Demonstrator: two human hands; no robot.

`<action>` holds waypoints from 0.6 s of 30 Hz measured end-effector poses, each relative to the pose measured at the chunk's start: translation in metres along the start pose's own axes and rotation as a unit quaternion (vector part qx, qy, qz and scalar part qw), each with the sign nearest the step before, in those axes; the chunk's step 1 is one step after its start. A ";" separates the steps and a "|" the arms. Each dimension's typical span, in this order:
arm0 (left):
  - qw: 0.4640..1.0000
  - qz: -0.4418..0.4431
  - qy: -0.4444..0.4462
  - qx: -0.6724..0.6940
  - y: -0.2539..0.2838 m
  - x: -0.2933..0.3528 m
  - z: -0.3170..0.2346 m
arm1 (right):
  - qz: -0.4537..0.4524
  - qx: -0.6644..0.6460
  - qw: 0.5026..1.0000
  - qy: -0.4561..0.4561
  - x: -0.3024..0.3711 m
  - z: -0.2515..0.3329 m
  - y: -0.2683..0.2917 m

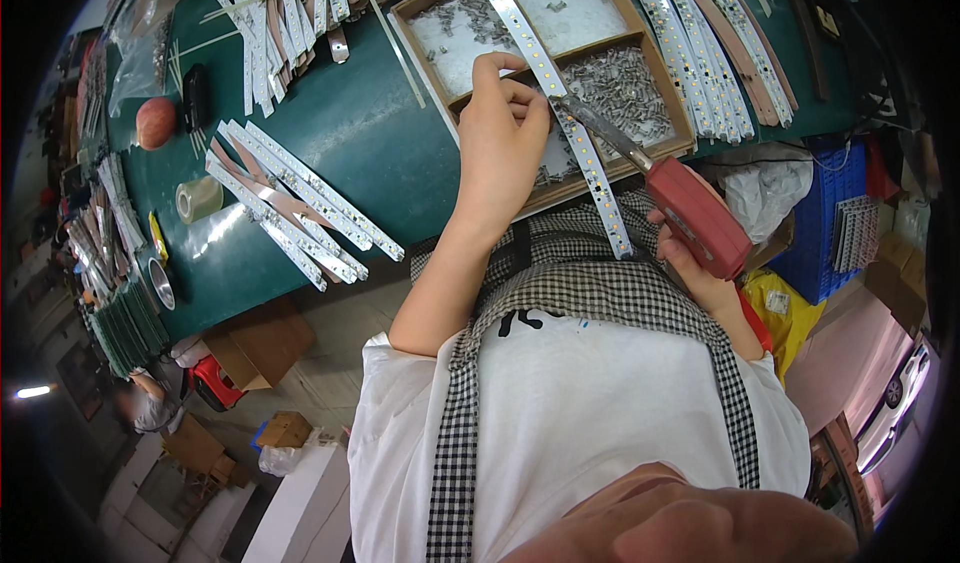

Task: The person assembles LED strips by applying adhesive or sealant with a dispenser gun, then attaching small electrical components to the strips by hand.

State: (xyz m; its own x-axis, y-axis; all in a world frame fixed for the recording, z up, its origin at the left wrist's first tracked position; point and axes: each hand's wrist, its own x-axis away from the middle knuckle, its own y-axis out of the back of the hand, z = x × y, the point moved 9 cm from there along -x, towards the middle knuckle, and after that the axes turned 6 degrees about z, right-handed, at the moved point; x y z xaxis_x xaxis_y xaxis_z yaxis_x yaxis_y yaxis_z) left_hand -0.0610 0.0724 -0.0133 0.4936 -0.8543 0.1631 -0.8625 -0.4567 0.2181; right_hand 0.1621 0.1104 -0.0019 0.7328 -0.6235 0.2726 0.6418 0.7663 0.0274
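A long white LED strip (pixel 598 175) lies slantwise across the divided tray (pixel 672 93) and reaches down to my checked apron. My left hand (pixel 500 128) is over the tray, its fingers curled and drawn together against the strip's left edge. Whatever is pinched between them is too small or hidden to make out. My right hand (pixel 700 278) is closed round the red handle of a soldering iron (pixel 697 215). Its grey metal shaft points up and left, with the tip at the strip beside my left fingertips. Small metal pieces (pixel 620 88) fill the tray's near compartment.
Loose LED strips (pixel 290 203) lie left on the green table (pixel 380 153); more bundles (pixel 265 33) and rows (pixel 690 48) lie farther back. A tape roll (pixel 200 200), an apple (pixel 156 124) and a metal bowl (pixel 161 283) stand at left. A blue crate (pixel 825 223) stands at right.
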 end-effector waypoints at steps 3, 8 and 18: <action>1.000 0.001 0.000 -0.007 0.000 0.000 -0.001 | 0.026 0.016 0.999 0.029 -0.002 0.005 -0.002; 1.000 0.003 0.000 0.001 0.000 0.000 -0.001 | -0.004 -0.033 0.999 0.022 0.003 -0.003 0.004; 1.000 0.000 0.000 0.004 0.001 0.001 -0.001 | -0.003 -0.034 0.999 0.005 0.004 -0.005 -0.001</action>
State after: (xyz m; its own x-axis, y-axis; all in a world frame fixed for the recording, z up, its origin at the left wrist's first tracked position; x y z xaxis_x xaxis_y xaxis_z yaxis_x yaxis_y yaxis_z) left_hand -0.0611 0.0709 -0.0118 0.4939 -0.8539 0.1640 -0.8632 -0.4590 0.2100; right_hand 0.1655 0.1064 -0.0058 0.7315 -0.6293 0.2623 0.6591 0.7512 -0.0360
